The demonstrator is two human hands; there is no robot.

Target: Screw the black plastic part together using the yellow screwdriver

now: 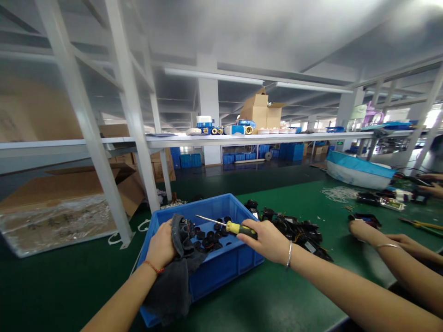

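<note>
- The left hand (161,246) is closed on a dark cloth (173,281) and a black part over the blue bin (221,269), so bits drop inside.
- The right hand (268,240) grips a screwdriver (226,226), tip aimed at the part.

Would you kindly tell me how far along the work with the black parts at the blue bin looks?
Done: nothing shows which parts are finished. In hand: the left hand grips a dark grey cloth draped over the blue plastic bin; the right hand holds a yellow-handled screwdriver above it. Left: small black round parts lie in the bin, and a heap of black parts sits on the green table.
</note>
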